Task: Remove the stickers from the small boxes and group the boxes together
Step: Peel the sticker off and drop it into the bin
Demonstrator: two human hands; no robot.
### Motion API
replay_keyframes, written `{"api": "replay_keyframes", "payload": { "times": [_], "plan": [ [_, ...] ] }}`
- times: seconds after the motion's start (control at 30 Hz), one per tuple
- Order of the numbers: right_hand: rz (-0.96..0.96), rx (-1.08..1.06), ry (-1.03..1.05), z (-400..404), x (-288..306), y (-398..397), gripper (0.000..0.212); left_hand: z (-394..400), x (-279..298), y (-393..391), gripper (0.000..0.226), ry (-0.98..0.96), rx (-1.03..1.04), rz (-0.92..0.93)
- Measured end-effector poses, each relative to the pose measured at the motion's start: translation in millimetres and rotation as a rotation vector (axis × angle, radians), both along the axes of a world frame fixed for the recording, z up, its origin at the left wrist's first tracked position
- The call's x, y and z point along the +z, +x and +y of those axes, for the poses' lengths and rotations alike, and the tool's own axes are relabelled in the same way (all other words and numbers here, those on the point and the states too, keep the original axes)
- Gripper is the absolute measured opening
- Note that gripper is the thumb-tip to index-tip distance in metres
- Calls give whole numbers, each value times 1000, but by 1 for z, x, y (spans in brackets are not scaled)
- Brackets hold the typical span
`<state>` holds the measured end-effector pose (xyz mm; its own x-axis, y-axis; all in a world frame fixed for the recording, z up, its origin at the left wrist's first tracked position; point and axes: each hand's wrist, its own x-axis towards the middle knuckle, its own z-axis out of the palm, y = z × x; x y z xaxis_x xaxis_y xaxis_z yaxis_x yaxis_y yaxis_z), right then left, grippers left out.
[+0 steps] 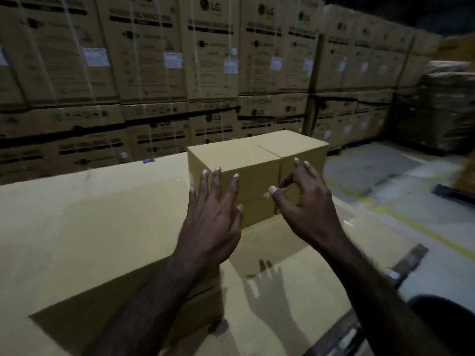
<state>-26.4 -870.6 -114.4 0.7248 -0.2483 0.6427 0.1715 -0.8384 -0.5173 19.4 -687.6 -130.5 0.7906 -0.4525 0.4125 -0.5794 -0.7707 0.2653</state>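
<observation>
Two small boxes sit side by side, touching, on the big flat cardboard desk (77, 227): left box (231, 165), right box (303, 150). A third small box (203, 299) is nearer the person, mostly under the left forearm, well apart from the pair. So grouping looks partly done: two together, one not yet joined, as far as I can judge.

Left hand (213, 217) is spread wide, fingers straight, held in front of the left box's near face; whether it touches can't be told. It holds nothing. Right hand (300, 199) has thumb and forefinger drawn close near the seam between the two boxes, other fingers fanned out. Could be pinching a small sticker or tape edge, but nothing is visible between the tips, so can't say whether it grips anything.

No sticker visible on any visible box face. Sticker removal may be finished on these faces, or the hands cover one; unclear.

Hard to see: dim light, motion blur on the right hand. Far and side faces of all boxes are hidden. The near box is largely covered by the arm. Stacked cartons (154, 73) behind carry white labels, not part of the task. A dark rounded shape (447, 322) at bottom right is cut off, unidentifiable.
</observation>
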Motion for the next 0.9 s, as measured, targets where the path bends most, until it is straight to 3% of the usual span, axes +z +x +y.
{"api": "replay_keyframes", "payload": {
  "times": [0.47, 0.67, 0.9],
  "plan": [
    [-45, -492, 0, -113, -24, -108, 14, -152, -15, -43, 61, -19, -510, 4],
    [-37, -667, -23, -187, -54, -157, 16, -238, -36, -76, 61, 59, -660, -3],
    [142, -731, 45, -307, -123, -199, 15, -365, -98, -113, 64, 229, -715, 43]
  ]
}}
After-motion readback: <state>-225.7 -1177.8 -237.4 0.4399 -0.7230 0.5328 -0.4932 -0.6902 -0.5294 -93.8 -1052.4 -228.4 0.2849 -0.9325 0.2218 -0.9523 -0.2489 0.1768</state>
